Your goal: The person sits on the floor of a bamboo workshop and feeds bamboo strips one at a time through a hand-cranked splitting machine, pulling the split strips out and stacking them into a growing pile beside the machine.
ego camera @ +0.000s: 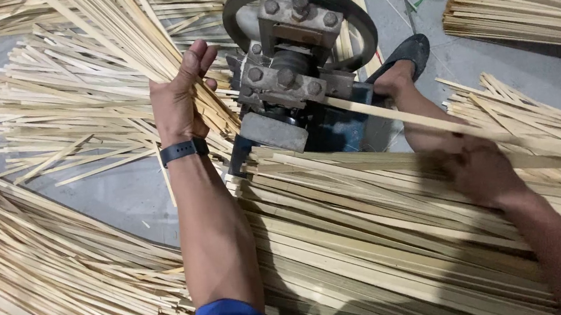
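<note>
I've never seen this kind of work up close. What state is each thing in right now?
Left hand: closed around thin strips beside the machine.
Right hand: blurred, on one long strip.
Long strip: one end in the machine.
Machine: bolted block with dark wheel, upright.
Strip pile: lying loose across the lap.

Blurred by motion — right hand (pixel 480 171), grip unreadable beside the splitting machine (pixel 292 72). Cut off by edges — bamboo strip piles (pixel 346 241), far from the machine.
</note>
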